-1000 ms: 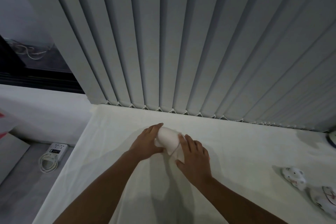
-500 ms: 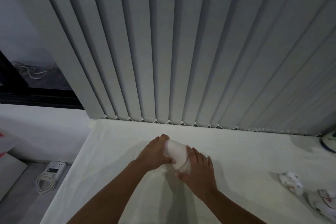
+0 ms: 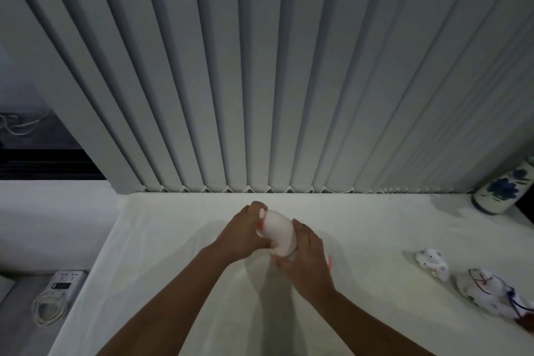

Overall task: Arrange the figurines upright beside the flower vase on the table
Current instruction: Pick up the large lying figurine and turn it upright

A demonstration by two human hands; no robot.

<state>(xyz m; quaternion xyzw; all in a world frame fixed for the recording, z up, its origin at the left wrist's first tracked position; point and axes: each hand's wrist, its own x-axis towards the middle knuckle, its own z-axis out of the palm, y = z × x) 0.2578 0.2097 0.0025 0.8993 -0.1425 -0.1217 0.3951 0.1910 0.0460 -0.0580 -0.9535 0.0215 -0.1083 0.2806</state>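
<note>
Vertical blinds point(image 3: 260, 66) fill the upper two thirds of the frame. Compared with a second ago the view has tipped up and widened to the right, so more blind shows and the flower vase point(image 3: 502, 191), white with a blue flower, now appears whole at the right edge; before, only a sliver of it was visible.

The table point(image 3: 173, 240), covered in white cloth, spans the lower frame. A power strip point(image 3: 65, 280) with a coiled cord lies off the table at lower left.

Both hands meet at lower centre around one pale figurine point(image 3: 277, 235). The left hand point(image 3: 242, 235) wraps its left side with fingers over the top; the right hand point(image 3: 306, 263) cups its lower right side. Both are closed on it. A second ago it leaned clearly to the right; now it looks closer to upright, still slightly tilted. Whether its base touches the cloth cannot be told, the hands hide it.

Two small painted figurines point(image 3: 433, 264) lie on their sides at lower right, near each other, between the hands and the vase but well apart from both. They have not been touched across the frames.

Judgement: the held piece is being righted but sits far from the vase, so it probably needs carrying right. The two lying ones remain to be stood up. Task is early.
</note>
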